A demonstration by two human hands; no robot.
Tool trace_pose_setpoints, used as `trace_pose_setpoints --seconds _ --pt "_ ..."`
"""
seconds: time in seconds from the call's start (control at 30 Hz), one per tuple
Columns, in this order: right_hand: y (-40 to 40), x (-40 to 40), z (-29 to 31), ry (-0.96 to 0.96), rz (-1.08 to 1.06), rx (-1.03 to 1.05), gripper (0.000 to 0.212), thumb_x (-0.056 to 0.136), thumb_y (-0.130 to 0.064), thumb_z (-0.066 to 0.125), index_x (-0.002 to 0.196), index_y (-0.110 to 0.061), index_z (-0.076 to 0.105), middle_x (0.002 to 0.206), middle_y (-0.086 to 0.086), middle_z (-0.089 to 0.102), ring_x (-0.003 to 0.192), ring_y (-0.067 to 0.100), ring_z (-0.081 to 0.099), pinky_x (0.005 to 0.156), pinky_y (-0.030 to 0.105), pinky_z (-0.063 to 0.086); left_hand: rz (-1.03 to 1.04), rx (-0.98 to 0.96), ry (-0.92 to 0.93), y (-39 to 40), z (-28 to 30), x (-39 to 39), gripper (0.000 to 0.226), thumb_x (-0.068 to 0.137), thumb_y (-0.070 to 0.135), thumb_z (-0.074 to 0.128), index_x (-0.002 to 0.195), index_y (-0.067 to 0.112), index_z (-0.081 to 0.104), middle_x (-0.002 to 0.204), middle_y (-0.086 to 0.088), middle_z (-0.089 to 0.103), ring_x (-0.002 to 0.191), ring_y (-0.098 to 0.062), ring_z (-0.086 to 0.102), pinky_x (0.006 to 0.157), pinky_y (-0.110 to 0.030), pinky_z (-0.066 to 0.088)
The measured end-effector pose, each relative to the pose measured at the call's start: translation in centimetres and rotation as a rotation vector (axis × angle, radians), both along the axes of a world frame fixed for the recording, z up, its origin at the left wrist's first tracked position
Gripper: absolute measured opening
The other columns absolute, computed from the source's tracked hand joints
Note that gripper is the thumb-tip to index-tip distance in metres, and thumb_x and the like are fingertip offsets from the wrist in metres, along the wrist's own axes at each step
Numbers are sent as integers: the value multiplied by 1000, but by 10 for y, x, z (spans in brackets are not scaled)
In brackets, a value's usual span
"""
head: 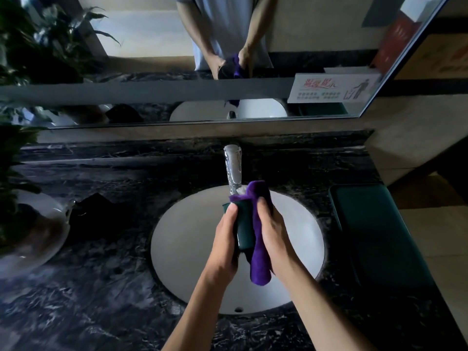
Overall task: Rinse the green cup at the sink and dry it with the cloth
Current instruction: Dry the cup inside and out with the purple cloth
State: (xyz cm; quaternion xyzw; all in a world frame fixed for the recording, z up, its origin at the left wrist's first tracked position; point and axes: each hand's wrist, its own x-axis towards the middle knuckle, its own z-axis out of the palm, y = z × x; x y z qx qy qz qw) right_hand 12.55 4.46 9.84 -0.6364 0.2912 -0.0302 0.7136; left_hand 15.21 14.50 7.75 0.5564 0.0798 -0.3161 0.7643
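The left hand (226, 239) is wrapped around the left side of the green cup (244, 226), fingers closed on its wall, holding it in the air over the white sink (177, 239). The cup's long axis runs away from the person, mouth end toward the tap (233, 171) and base end toward the wrists, so it lies between the two hands rather than in front of either. On its right flank the purple cloth (258, 249) is draped from the mouth down past the base, one end hanging free. The right hand (272, 231) presses that cloth against the cup, fingers closed over it. Drying seems underway; a wipe would likely run along that axis, with the left hand turning the cup.
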Motion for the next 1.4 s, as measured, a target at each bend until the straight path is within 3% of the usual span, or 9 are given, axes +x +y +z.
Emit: trace_pose_setpoints --seconds 0.17,0.3,0.53,0.73,0.87,1.0,1.13,1.27,1.4 --pt "5 1 2 -37 76 -180 43 79 -56 67 120 -47 60 106 -18 76 100 2 72 91 31 56 -57 -6 20 5 -2 1 61 99 69 49 120 17 72 110 -12 77 100 -25 73 73 -33 58" --pt "3 7 6 39 -7 -169 33 87 -62 56 107 -38 67 95 -11 76 89 6 73 81 33 57 -59 -56 80 6 0 1 61 91 70 56 123 22 76 115 -15 78 96 -27 72 74 -39 54" --pt "-2 6 -5 -51 -184 129 24 108 -28 48 112 -28 71 97 -21 79 97 -1 73 76 10 53 -53 -106 156 9 2 3 69 83 64 66 130 14 72 120 -17 78 101 -25 74 88 -43 52" --pt "5 4 3 -26 -3 64 47 92 -66 47 117 -36 72 112 -8 78 104 9 73 86 25 57 -7 -179 185 8 -2 4 58 87 67 62 112 19 81 110 -14 77 95 -24 74 82 -40 56" --pt "5 7 10 -66 -22 -18 40 89 -63 53 112 -34 69 104 -14 77 96 1 72 76 14 54 -24 -191 179 9 0 6 55 89 66 60 111 22 84 114 -11 80 98 -22 77 84 -38 61" --pt "-2 9 13 -64 -58 0 32 106 -46 44 103 -38 75 99 -16 79 94 -1 73 72 12 54 -29 -172 105 7 10 9 50 89 61 62 118 26 82 120 -11 79 100 -21 76 79 -36 59" --pt "4 4 9 -12 -93 101 48 104 -58 34 124 -29 67 120 3 74 110 20 71 96 44 57 4 -20 -86 4 11 16 56 97 54 54 125 10 75 107 -14 79 92 -23 73 70 -29 59" --pt "2 3 11 17 -34 135 66 94 -73 31 136 -30 57 134 2 65 122 20 63 106 47 50 35 138 -237 6 7 14 60 99 62 48 115 10 75 104 -19 78 92 -37 73 81 -48 60" --pt "-7 1 9 -28 5 101 49 95 -63 49 132 -32 54 128 2 68 114 13 68 101 40 54 86 246 -437 2 10 11 46 98 57 49 106 17 69 81 13 71 70 -1 63 64 -17 51"
